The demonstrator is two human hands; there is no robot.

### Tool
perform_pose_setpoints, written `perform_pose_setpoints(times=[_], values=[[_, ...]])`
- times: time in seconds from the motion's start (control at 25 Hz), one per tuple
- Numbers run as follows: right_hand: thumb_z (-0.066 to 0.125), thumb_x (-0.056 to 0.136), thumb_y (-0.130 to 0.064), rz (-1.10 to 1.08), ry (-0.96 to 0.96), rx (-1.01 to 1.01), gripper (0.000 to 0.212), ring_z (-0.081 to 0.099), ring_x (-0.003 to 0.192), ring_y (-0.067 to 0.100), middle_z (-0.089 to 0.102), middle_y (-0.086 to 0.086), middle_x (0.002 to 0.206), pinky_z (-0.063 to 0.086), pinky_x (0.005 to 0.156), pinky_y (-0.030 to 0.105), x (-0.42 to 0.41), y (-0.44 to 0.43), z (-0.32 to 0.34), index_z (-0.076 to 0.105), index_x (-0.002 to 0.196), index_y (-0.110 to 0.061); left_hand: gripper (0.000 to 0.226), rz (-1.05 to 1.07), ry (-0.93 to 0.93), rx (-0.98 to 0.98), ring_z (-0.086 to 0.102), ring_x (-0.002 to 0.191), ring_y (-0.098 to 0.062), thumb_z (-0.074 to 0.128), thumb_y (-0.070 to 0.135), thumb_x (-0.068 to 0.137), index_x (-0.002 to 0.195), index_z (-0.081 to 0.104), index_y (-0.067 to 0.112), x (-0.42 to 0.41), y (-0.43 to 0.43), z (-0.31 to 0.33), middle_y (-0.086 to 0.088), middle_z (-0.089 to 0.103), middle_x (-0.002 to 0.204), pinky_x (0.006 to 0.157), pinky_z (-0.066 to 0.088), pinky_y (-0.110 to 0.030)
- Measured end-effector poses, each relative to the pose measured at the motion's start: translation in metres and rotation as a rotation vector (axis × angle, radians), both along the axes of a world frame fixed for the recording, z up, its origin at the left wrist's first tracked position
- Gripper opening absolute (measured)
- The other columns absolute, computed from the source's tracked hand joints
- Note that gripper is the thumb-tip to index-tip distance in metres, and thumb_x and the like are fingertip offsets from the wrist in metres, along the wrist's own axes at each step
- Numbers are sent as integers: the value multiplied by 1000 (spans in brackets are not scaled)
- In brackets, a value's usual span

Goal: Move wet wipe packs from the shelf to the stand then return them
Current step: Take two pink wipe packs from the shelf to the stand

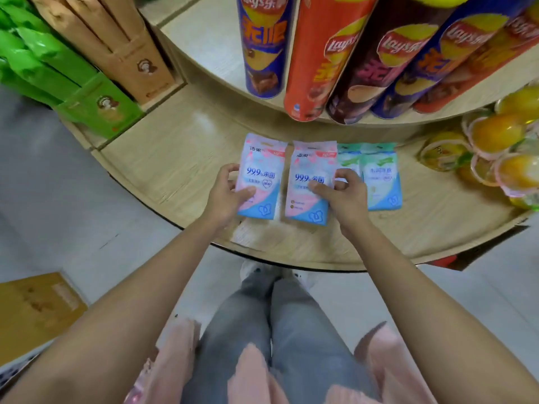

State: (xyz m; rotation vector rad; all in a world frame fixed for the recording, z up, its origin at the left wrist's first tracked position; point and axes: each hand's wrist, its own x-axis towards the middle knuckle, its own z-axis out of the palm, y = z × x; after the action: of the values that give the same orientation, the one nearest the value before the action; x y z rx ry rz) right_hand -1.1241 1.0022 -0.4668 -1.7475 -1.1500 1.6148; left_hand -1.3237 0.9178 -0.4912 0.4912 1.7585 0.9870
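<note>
Several wet wipe packs lie side by side on the round wooden stand (163,170). My left hand (226,196) grips the left pink-and-blue pack (262,167) by its left edge, thumb on its face. My right hand (342,196) pinches the second pink-and-blue pack (306,182) at its right edge. Two green-and-blue packs lie to the right: one (348,158) is mostly hidden behind my right hand, the other (382,182) lies apart from my fingers.
Tall crisp cans (264,48) stand on the tier above the packs. Orange jelly cups (495,153) are heaped at the right. Green boxes (99,106) and brown boxes (137,53) fill the left. A cardboard box (35,310) sits on the floor.
</note>
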Motion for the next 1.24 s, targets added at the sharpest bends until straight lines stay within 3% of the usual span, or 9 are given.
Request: perform_pose_setpoints(times=[0.12, 0.2, 0.36, 0.52, 0.68, 0.84, 0.92, 1.08, 1.24], values=[[83, 67, -15, 36, -118, 36, 34, 69, 83, 29, 71, 13, 89, 57, 77, 46, -14, 13, -33, 53, 79, -25, 41, 4, 22, -5, 64, 61, 1, 62, -1, 85, 113, 41, 21, -8, 13, -31, 0, 65, 89, 57, 51, -16], [83, 61, -29, 70, -194, 79, 34, 68, 81, 24, 71, 9, 88, 56, 77, 43, -22, 21, -52, 54, 79, -26, 42, 22, 29, -2, 63, 63, -4, 63, 0, 85, 114, 41, 22, -10, 22, -47, 0, 65, 87, 63, 52, -22], [78, 71, -34, 132, -383, 187, 36, 55, 72, 15, 62, 0, 80, 43, 61, 14, -31, 30, -69, 63, 93, -10, 45, -14, 157, -8, 60, 71, -8, 64, 11, 85, 125, 47, 18, -7, 34, -61, -1, 64, 92, 68, 48, -23], [69, 78, -41, 252, -619, 315, 38, 60, 78, 25, 66, 7, 83, 46, 63, 32, -31, 28, -72, 64, 97, -8, 34, -216, 554, -48, 60, 83, -21, 63, 34, 75, 108, 63, 22, -4, 35, -69, -2, 66, 98, 66, 47, -31], [69, 81, -21, 257, -636, 445, 36, 55, 97, 32, 61, 16, 100, 46, 76, 36, -29, 19, -74, 58, 108, 0, 36, -231, 559, -37, 57, 88, -21, 69, 34, 73, 106, 62, 22, -1, 36, -66, -4, 62, 100, 68, 47, -32], [72, 77, -18, 348, -560, 562, 51, 49, 113, 33, 57, 17, 123, 42, 95, 39, -17, -6, -78, 56, 122, -1, 76, -223, 503, 52, 44, 108, -8, 80, 17, 68, 136, 45, 19, 9, 21, -53, 5, 49, 116, 84, 34, -4], [73, 74, -24, 473, -598, 651, 54, 50, 115, 36, 53, 18, 133, 42, 95, 44, -6, -20, -88, 58, 122, -3, 82, -245, 502, 79, 37, 117, -4, 82, 11, 67, 139, 42, 14, 13, 11, -57, -2, 45, 132, 88, 24, 6], [70, 73, -36, 570, -748, 671, 56, 48, 119, 30, 50, 7, 141, 34, 93, 42, 9, -24, -96, 60, 123, -13, 73, -258, 510, 98, 35, 122, -6, 83, 8, 66, 132, 51, 12, 20, 13, -60, -8, 41, 139, 88, 23, 9], [73, 66, -30, 516, -732, 711, 54, 35, 112, 24, 54, 9, 135, 38, 88, 42, 13, -13, -95, 63, 116, -10, 71, -255, 511, 128, 36, 119, -5, 83, 7, 64, 129, 53, 10, 28, 24, -61, -8, 43, 137, 89, 21, 9]])
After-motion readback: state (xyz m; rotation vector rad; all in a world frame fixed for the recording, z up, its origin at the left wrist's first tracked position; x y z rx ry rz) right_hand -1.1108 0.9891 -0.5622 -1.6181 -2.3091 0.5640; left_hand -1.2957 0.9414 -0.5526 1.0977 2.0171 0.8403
